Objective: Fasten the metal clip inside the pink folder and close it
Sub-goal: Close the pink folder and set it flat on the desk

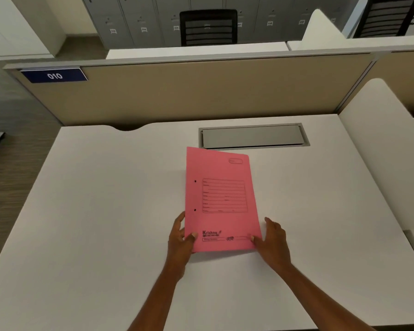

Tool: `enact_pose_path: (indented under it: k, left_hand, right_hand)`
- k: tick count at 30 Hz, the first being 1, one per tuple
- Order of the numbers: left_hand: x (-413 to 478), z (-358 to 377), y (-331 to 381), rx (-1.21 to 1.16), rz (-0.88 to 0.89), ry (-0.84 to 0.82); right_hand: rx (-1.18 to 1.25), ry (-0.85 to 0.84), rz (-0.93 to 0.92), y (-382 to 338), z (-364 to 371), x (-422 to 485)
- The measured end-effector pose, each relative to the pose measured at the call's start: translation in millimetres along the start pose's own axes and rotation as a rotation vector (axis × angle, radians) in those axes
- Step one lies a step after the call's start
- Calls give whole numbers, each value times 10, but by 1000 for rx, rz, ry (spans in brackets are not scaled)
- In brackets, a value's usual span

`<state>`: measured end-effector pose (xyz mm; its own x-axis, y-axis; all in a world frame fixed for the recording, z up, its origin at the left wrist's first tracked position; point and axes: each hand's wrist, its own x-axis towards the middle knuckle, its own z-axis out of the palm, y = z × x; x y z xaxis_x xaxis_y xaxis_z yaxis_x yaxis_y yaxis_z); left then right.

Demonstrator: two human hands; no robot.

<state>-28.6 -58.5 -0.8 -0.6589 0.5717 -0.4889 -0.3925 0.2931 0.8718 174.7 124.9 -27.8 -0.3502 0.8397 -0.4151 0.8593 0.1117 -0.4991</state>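
You hold the pink folder closed, its printed cover facing up, by its two near corners above the white desk. Your left hand pinches the near left corner, thumb lying on the cover and the other fingers curled around the spine edge just below the lower of two punched holes. Your right hand takes the near right corner, thumb tip pressed on the cover beside the printed strip, fingers spread along the open edge; whether they reach underneath is hard to tell from here. A shadow under the near edge, between your thumbs, suggests that end is raised slightly off the desk, while the far end stretches away from your fingertips toward the grey cable hatch set in the desk, well beyond your reach. Past it stands the beige partition, with a blue number plate reading 010 far off to your left.
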Motion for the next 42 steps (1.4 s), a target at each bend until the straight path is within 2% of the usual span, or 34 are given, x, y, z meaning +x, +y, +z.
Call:
enact_pose_path:
  k: [3,8,14,19,29,33,38,42]
  left_hand:
    - [173,-136,161,-33,30,24]
    - [536,-398,444,-46,68,34]
    - [1053,-693,661,-115,31,166]
    - [1443,-857,771,-30,42,219]
    - [2145,-984,699,130,33,291]
    - [2340,-1010,677,147,45,318]
    - [2490,-1022,687,285,94,376]
    - [2559,-985,764,452,167,441]
  right_hand:
    - [167,-79,2,-149,21,107]
    - [685,-215,115,-588,27,284]
    - [846,-209,112,-1205,123,609]
    - [853,-209,130,-1548,263,895]
    - [809,-195,128,-1785,586,1317]
    - [738,-184,15,-1822,669,1437]
    - [719,-107,-117,-1892,748,1516]
    - [421,-9,-237,-1957,800,1579]
